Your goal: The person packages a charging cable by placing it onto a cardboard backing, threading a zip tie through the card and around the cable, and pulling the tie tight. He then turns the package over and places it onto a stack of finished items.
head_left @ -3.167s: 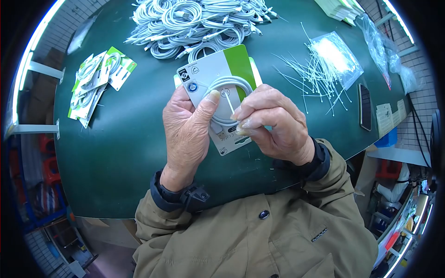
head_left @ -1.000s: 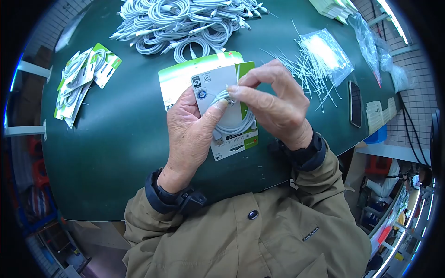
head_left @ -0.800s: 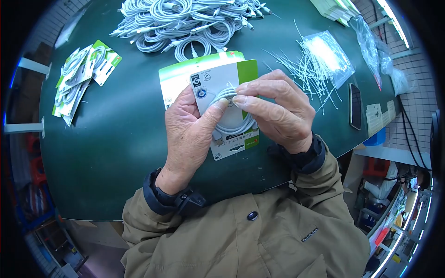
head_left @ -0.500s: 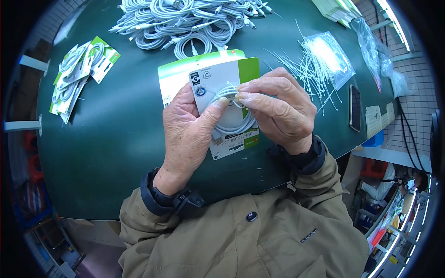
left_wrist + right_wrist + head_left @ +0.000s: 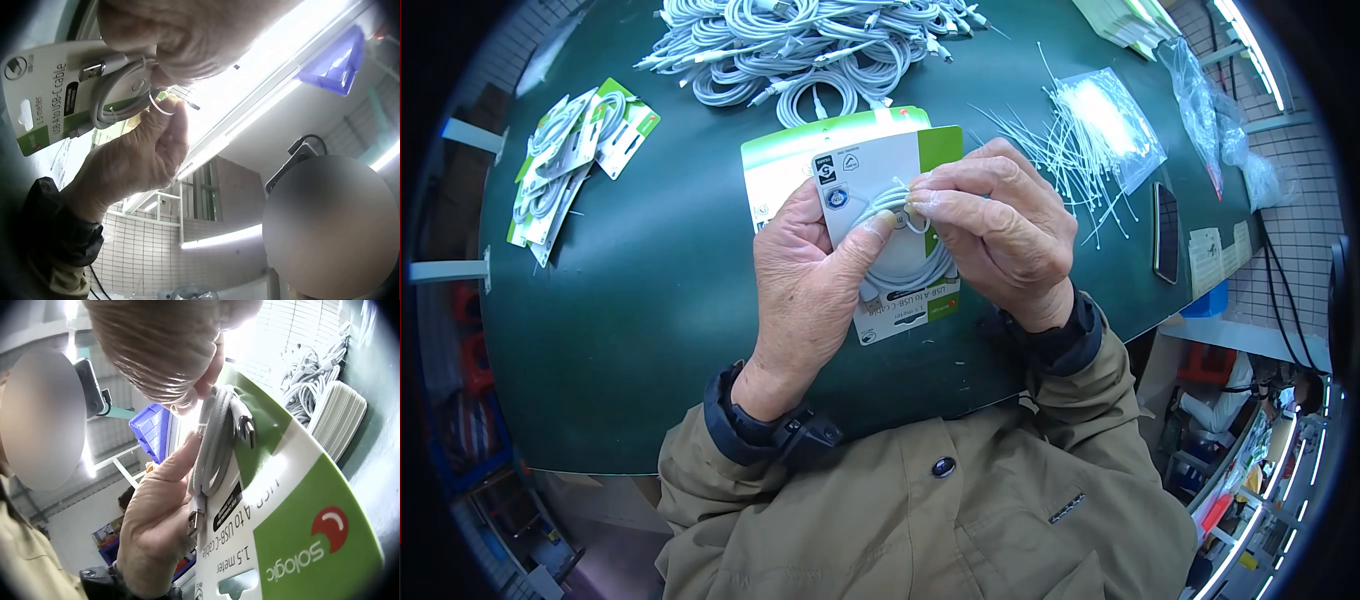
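My left hand (image 5: 800, 280) grips a white and green packaging card (image 5: 875, 165), with its thumb over a coiled light grey USB cable (image 5: 103, 103) on the front. Metal plug ends of the cable show against the card in the right wrist view. At the top of the coil, my right hand (image 5: 1010, 225) pinches a thin white cable tie (image 5: 160, 109) between thumb and fingertips. The tie bends in a small loop below these fingertips in the left wrist view. The tie's far end is hidden behind the fingers.
A stack of cards (image 5: 780, 175) lies just beyond the held one, before a heap of coiled cables (image 5: 730, 90). Carded cables (image 5: 625, 140) lie at the left. Loose cable ties (image 5: 1040, 150), a plastic bag (image 5: 1140, 145) and a phone (image 5: 1166, 230) are at the right.
My right hand has moved from the coil's lower middle to its top edge, and the straight tie strand is now a bent loop. In the last half second little has moved.
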A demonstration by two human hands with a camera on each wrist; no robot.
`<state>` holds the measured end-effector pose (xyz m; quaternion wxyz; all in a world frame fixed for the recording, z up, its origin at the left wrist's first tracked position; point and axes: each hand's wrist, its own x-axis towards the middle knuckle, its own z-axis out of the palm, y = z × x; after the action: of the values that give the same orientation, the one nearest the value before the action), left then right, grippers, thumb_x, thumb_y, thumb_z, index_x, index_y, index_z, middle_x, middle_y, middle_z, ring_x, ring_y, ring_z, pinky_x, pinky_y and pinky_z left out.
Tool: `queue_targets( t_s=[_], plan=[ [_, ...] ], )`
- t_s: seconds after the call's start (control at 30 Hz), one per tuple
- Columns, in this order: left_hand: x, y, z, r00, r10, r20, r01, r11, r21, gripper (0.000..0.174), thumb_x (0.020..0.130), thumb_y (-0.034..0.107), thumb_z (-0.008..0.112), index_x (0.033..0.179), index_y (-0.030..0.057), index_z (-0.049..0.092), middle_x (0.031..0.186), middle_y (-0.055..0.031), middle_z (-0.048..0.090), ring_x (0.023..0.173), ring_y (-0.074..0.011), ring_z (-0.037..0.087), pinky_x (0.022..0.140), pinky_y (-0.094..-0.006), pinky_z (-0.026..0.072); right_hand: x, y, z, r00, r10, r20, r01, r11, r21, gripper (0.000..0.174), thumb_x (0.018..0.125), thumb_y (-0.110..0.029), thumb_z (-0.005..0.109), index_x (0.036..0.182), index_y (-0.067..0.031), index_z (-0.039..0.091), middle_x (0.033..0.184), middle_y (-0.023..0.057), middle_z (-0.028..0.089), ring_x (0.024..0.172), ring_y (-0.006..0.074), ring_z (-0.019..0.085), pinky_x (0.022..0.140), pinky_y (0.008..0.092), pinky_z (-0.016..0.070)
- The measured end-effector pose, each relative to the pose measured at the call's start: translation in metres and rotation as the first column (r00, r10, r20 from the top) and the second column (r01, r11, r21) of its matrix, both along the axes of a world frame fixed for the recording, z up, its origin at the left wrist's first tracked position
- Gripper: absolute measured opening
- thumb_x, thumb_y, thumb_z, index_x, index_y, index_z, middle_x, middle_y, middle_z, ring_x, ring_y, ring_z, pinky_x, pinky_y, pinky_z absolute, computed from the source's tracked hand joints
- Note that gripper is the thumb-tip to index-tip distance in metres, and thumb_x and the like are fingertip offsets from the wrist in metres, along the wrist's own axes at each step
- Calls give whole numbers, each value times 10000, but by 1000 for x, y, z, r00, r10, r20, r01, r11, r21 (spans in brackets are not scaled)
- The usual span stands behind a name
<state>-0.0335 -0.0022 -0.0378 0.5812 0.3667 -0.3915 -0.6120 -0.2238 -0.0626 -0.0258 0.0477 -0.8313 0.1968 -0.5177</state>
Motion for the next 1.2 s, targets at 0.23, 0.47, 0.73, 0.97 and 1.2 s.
queue_targets(
  t_s=[0.23, 0.47, 0.73, 0.97, 1.2],
  plan=[
    [-1, 0, -2, 1000, -5, -12, 5, 1000, -4, 412, 991, 0, 691, 1390, -30, 596, 1276, -147, 728, 1122, -179, 716, 1013, -346, 567, -1, -2, -2, 1000, -12, -5, 12, 1000, 20, 348, 733, 56, 842, 1041, -75, 749, 957, 78, 749, 789, 239, 695, 650, 326, 573],
    [-3, 0, -2, 999, 35, -7, -36, 999, -37, 362, 998, 5, 690, 1352, -33, 621, 1208, -121, 748, 1057, -146, 725, 926, -305, 598, 2, 0, 1, 999, -11, -33, 11, 1000, 3, 328, 734, 46, 843, 1020, -69, 733, 934, 80, 739, 784, 237, 690, 639, 327, 567],
    [-5, 1, -2, 999, 37, 38, -35, 998, -57, 356, 998, 7, 696, 1346, -26, 629, 1207, -112, 749, 1063, -138, 717, 927, -312, 599, 2, 0, 4, 999, -44, -30, 49, 986, 162, 271, 732, 53, 841, 953, -70, 743, 928, 59, 747, 810, 235, 701, 664, 331, 574],
    [-7, 4, 0, 992, 50, 116, -40, 995, -87, 323, 1006, 51, 713, 1316, -16, 654, 1153, -95, 765, 1024, -128, 719, 886, -304, 601, -2, -2, 9, 999, -13, -45, 21, 981, 193, 273, 727, 53, 836, 954, -78, 758, 925, 52, 749, 814, 239, 703, 675, 340, 581],
    [-6, 2, 0, 990, 71, 120, -64, 996, -62, 291, 1017, 83, 719, 1287, -11, 666, 1129, -87, 769, 995, -117, 719, 862, -290, 598, -2, -1, 9, 993, 6, -120, -1, 999, 49, 301, 761, 31, 853, 1025, -84, 764, 958, 65, 782, 749, 221, 668, 610, 314, 542]
  ],
)
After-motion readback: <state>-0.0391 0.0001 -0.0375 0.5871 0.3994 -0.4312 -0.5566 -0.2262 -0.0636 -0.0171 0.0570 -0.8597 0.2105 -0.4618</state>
